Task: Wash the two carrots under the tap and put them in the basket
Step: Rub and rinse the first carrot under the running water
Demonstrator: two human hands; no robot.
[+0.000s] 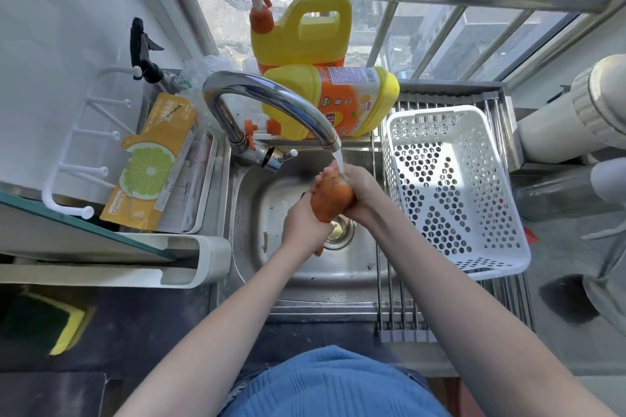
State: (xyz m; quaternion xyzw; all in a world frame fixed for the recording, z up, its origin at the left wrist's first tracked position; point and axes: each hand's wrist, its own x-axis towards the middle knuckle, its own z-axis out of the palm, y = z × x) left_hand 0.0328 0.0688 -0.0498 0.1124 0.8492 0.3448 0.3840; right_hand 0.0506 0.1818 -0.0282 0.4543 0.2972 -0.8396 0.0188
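My left hand [301,223] comes first, wrapped round the narrow lower end of the carrot [330,200], a firm grip from below. Under that hand another orange tip pokes out, maybe the second carrot, but I cannot tell. The carrot I'm holding sits over the sink [257,247], just above the drain, its fat top pushed up into the stream from the tap [271,95]. It is stiff and fairly light, I judge, and wet now, so probably slippery; dirt flecks show near the crown. Best hold, I reckon, is at the thick middle, fingers wrapped round. My right hand [359,193] clasps the upper end, fingers curled over the crown right where the water lands. Further right the basket [508,247] waits on the rack beside the sink, nothing in it yet.
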